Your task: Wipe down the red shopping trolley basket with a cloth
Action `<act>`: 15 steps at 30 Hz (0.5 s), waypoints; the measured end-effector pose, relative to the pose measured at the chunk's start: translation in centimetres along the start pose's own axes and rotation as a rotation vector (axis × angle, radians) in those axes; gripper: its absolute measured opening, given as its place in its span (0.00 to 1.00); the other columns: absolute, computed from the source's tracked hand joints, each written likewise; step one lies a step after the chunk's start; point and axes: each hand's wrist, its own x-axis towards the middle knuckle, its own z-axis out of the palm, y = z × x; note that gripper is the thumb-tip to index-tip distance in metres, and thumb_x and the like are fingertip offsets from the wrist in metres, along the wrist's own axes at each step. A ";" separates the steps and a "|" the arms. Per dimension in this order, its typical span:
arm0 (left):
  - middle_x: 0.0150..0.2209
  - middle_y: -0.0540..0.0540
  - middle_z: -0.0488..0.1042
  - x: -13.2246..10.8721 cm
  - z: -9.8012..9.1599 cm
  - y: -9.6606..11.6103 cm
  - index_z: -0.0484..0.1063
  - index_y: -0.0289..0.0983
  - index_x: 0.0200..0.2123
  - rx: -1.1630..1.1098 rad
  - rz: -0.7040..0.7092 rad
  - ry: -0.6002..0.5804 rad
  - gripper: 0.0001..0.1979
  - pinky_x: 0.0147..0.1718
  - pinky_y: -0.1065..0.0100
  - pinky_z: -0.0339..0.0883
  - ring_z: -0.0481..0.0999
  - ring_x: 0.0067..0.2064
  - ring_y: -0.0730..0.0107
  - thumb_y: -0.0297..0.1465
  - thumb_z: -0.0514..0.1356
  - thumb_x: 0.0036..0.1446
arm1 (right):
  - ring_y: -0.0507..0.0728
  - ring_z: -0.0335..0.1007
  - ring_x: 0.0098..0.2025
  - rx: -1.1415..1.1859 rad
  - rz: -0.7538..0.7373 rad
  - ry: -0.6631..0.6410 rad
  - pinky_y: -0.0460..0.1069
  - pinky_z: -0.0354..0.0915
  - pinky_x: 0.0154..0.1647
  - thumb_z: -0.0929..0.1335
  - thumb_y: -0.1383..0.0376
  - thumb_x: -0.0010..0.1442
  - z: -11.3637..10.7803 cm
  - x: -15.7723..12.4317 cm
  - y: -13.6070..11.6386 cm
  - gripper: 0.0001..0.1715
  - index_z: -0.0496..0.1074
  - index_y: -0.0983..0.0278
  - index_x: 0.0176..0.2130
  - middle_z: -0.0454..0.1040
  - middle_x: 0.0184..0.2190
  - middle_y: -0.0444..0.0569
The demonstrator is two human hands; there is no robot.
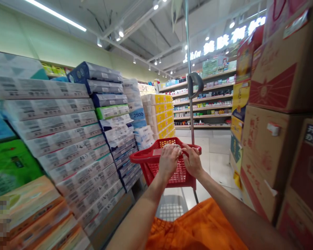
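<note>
In front of me in the aisle stands a red plastic shopping basket cart (151, 158) with lattice walls. My left hand (169, 160) is closed over a crumpled whitish cloth (176, 149), pressed on the near rim. Beside it, my right hand (192, 161) curls its fingers over the rim's right part, close to the cloth. Its fingertips are partly hidden. Just beyond the right hand a metal pole (192, 121) rises, with a grey looped handle (195, 85) partway up.
Tall stacks of packaged tissue (75, 139) line the left side, with yellow-and-white packs (163, 116) farther along. Piled cardboard cartons (262, 139) crowd the right. Stocked shelves (206, 100) stand at the far end. Pale floor tiles (216, 156) run between.
</note>
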 end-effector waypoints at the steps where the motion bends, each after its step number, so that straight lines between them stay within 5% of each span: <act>1: 0.51 0.46 0.67 0.0 0.0 0.3 0.65 0.42 0.47 0.017 0.001 -0.009 0.15 0.56 0.54 0.48 0.63 0.54 0.64 0.31 0.51 0.55 | 0.57 0.66 0.44 0.000 -0.003 0.001 0.56 0.52 0.50 0.57 0.70 0.55 -0.2 0.0 0.1 0.21 0.58 0.63 0.50 0.73 0.40 0.48; 4: 0.51 0.48 0.68 -1.2 -1.2 -1.6 0.65 0.45 0.47 0.056 -0.101 0.017 0.14 0.58 0.49 0.40 0.64 0.53 0.66 0.33 0.48 0.58 | 0.57 0.66 0.44 0.007 0.002 0.006 0.56 0.52 0.50 0.57 0.70 0.55 -0.5 0.0 0.3 0.22 0.58 0.62 0.51 0.74 0.38 0.47; 8: 0.49 0.47 0.70 -2.7 -2.7 -4.1 0.65 0.43 0.47 0.115 -0.307 0.096 0.16 0.56 0.48 0.43 0.65 0.52 0.65 0.34 0.44 0.60 | 0.56 0.66 0.43 0.012 0.024 0.031 0.56 0.51 0.51 0.57 0.70 0.55 -0.3 -0.1 0.2 0.22 0.58 0.62 0.51 0.74 0.38 0.46; 12: 0.52 0.47 0.67 -1.1 -1.0 -0.8 0.64 0.42 0.48 0.089 -0.094 -0.002 0.16 0.55 0.56 0.50 0.61 0.55 0.65 0.33 0.47 0.58 | 0.57 0.66 0.43 -0.008 0.017 0.036 0.57 0.52 0.50 0.57 0.69 0.56 -0.1 -0.1 0.1 0.20 0.59 0.62 0.50 0.74 0.39 0.47; 15: 0.53 0.47 0.66 -0.2 -0.1 0.9 0.64 0.43 0.49 0.097 0.006 -0.036 0.16 0.57 0.54 0.46 0.61 0.55 0.64 0.32 0.50 0.57 | 0.57 0.67 0.42 -0.024 0.000 0.030 0.56 0.52 0.49 0.57 0.69 0.57 -0.3 -0.2 0.2 0.20 0.59 0.62 0.50 0.74 0.39 0.48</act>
